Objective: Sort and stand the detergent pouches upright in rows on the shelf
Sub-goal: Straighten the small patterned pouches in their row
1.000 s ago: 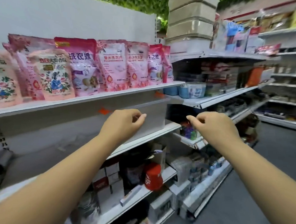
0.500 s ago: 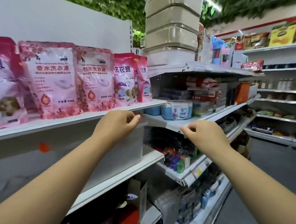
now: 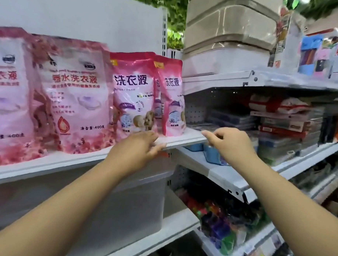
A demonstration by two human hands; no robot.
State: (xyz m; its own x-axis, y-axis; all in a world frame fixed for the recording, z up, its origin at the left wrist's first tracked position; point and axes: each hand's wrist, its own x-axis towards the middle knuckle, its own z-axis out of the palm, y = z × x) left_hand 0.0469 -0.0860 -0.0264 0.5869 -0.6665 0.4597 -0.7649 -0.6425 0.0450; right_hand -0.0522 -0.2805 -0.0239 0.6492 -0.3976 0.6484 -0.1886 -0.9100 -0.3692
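Note:
Pink detergent pouches stand upright in a row on the white shelf (image 3: pixel 67 160). Two pale pink pouches (image 3: pixel 75 109) fill the left, then a darker pink pouch with a dog picture (image 3: pixel 133 96), then a second dark pink pouch (image 3: pixel 172 97) at the shelf's right end. My left hand (image 3: pixel 138 148) reaches to the shelf's front edge just below the dog pouch, fingers relaxed and holding nothing. My right hand (image 3: pixel 231 141) hovers at the shelf's right corner with fingers loosely curled, empty.
A clear storage bin (image 3: pixel 123 199) sits on the shelf below. To the right, a second shelving unit holds stacked plastic cases (image 3: pixel 279 128), blue tubs (image 3: pixel 211 154) and coloured items (image 3: pixel 218 221). Beige bins (image 3: pixel 229 30) are stacked on top.
The view has moved closer and to the right along the shelf. Both hands have risen from below the shelf to its front edge, near the rightmost pouches.

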